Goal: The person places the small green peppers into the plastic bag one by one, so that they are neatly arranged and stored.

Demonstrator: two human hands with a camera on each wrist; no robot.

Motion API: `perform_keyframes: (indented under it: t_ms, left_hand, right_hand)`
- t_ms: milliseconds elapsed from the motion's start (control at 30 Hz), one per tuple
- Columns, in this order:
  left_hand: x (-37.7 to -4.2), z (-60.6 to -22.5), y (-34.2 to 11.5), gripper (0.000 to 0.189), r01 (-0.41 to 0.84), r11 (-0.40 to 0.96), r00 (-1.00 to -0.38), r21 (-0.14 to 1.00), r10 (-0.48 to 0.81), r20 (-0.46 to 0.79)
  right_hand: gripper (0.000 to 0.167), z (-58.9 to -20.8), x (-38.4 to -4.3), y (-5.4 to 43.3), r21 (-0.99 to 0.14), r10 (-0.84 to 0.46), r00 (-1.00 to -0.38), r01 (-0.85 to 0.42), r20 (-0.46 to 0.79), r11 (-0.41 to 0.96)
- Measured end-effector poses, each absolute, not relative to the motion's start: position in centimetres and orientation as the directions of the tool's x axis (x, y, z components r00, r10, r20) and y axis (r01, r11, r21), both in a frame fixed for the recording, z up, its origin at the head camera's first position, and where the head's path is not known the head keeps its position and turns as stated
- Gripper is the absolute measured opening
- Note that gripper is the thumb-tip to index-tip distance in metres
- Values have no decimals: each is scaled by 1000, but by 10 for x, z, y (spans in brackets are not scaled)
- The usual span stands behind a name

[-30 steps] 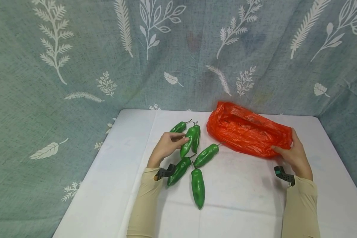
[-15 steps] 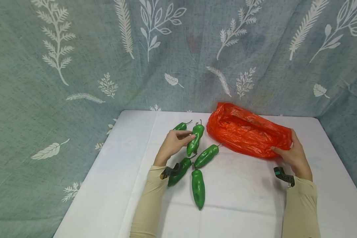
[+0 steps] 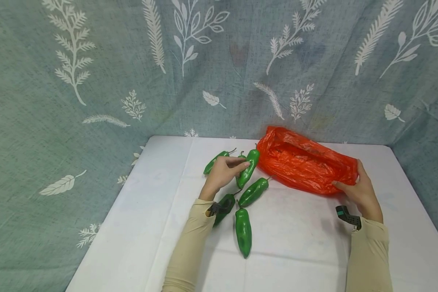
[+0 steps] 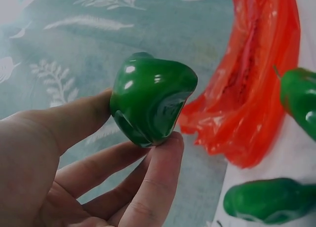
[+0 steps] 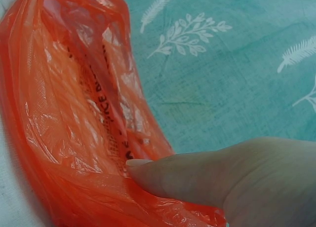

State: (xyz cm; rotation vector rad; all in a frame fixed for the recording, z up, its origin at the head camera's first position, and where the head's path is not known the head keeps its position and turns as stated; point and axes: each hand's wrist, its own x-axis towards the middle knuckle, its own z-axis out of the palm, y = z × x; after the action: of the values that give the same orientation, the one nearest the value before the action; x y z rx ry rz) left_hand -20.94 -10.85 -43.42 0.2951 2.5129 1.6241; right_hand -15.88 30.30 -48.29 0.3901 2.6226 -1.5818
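My left hand [image 3: 222, 174] pinches a green chili pepper [image 3: 250, 167] between thumb and fingertips, its stem end tilted up toward the bag. Seen from the left wrist, this pepper is held end-on in front of the cloth. At the back right lies a red plastic bag [image 3: 306, 178], its mouth spread open. My right hand [image 3: 363, 192] grips the bag's right end, thumb on the near side. From the right wrist, that thumb lies over the edge of the mouth, and dark print shows inside; the other fingers are hidden.
Several more green peppers lie on the white table [image 3: 295, 243]: one at the back [image 3: 216, 161], one near the middle [image 3: 253, 192], one in front [image 3: 243, 233]. Another [image 3: 224, 215] is partly behind the left wrist camera. A leaf-patterned cloth [image 3: 204, 101] hangs behind the table.
My left hand has carried its pepper to the right, toward the bag's left end, uncovering the back-left pepper. The right hand and the bag have stayed in place.
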Motion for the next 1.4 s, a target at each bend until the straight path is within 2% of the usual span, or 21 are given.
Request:
perform_keyframes:
  t_ms: [867,1033,1400]
  left_hand:
    - [-220,-428,-60,48,53,314,-961,948,275,-38]
    - [-221,-427,-48,44,58,304,-959,951,283,-31]
    - [-224,-421,-19,44,117,388,-955,914,295,-3]
  right_hand:
    - [110,-484,-159,303,-855,201,-962,260,-188,448]
    - [110,-483,-160,303,-860,194,-964,251,-181,445]
    - [111,-483,-159,304,-860,187,-965,249,-182,446]
